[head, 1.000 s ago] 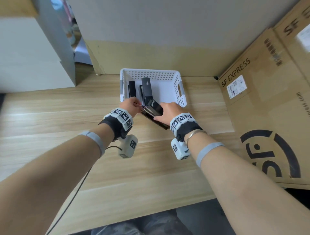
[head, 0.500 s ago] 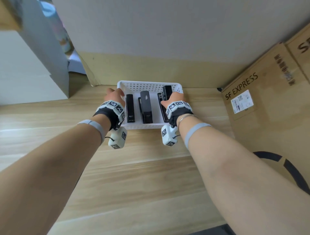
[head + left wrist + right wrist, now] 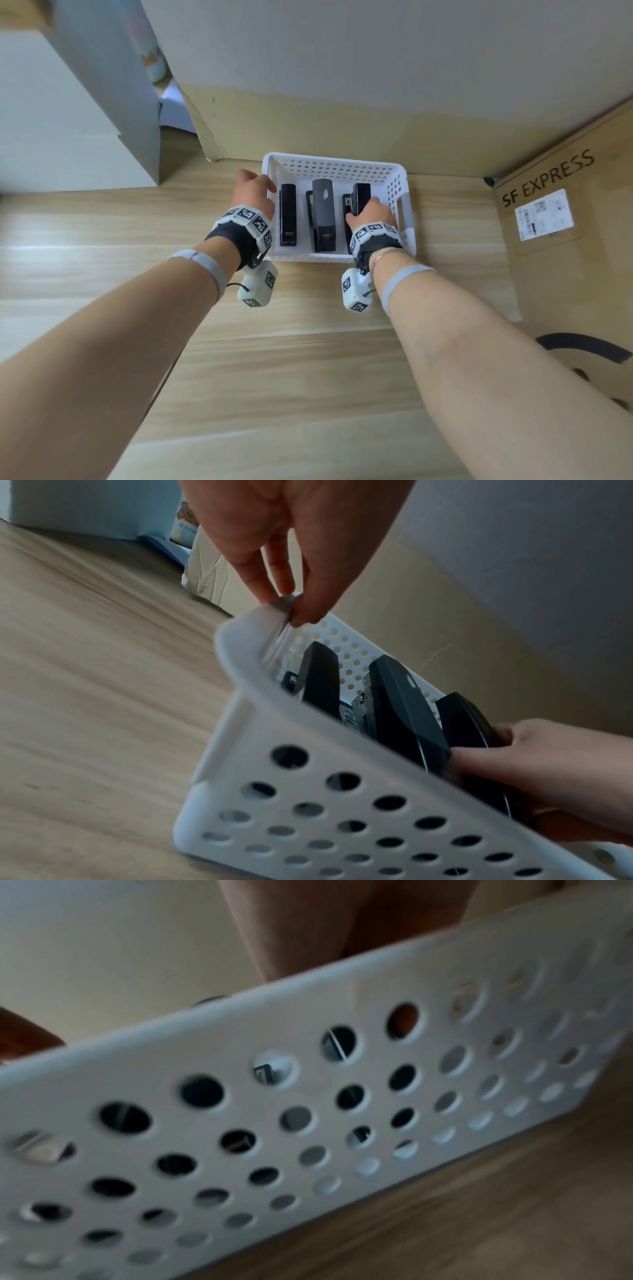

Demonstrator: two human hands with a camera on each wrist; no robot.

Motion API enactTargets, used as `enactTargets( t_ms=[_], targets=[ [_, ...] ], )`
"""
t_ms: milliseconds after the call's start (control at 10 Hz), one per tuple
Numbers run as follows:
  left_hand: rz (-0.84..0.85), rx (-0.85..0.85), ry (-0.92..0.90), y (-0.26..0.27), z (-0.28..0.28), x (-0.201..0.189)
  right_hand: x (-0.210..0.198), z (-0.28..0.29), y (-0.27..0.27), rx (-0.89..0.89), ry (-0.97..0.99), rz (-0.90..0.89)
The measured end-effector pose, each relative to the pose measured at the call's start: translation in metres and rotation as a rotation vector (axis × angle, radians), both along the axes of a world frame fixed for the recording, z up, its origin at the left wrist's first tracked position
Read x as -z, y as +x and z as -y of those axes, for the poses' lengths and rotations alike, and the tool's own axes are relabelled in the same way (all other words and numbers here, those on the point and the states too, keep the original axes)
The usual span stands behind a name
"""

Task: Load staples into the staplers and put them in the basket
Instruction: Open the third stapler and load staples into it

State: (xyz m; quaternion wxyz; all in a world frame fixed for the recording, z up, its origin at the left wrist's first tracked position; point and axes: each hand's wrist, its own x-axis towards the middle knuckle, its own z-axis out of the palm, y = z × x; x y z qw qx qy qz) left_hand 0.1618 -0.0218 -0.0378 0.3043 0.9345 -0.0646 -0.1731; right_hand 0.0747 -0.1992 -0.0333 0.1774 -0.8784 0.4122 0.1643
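A white perforated basket [image 3: 332, 161] stands at the back of the wooden table, and three black staplers lie side by side in it. The left stapler [image 3: 287, 214] and middle stapler [image 3: 323, 212] lie free. My right hand [image 3: 366, 209] reaches over the near wall and grips the right stapler [image 3: 361, 195] inside the basket. My left hand [image 3: 260, 181] is at the basket's left end. In the left wrist view its fingertips [image 3: 291, 607] pinch the basket's rim [image 3: 246, 631], and the right hand [image 3: 493, 745] holds the right stapler [image 3: 459, 723]. The right wrist view shows only the blurred basket wall [image 3: 240, 1042].
A brown cardboard box [image 3: 565, 240] marked SF EXPRESS stands close to the basket's right side. A cardboard wall [image 3: 342, 113] rises right behind the basket. A white box [image 3: 68, 120] stands at the back left. Bare wooden table [image 3: 291, 359] lies in front.
One second ago both hands held the stapler in front of the basket. My right hand has since carried it into the basket's right side, and my left hand moved to the left rim.
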Motion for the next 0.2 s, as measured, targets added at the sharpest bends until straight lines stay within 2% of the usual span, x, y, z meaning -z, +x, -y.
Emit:
enactTargets(
  t_ms=[100, 200],
  targets=[
    [-0.006, 0.011, -0.013, -0.002, -0.003, -0.002, -0.005, -0.003, -0.005, 0.064, 0.017, 0.071],
    [-0.013, 0.037, -0.013, -0.01, -0.006, -0.009, -0.026, -0.001, -0.004, 0.053, -0.064, 0.329]
  ],
)
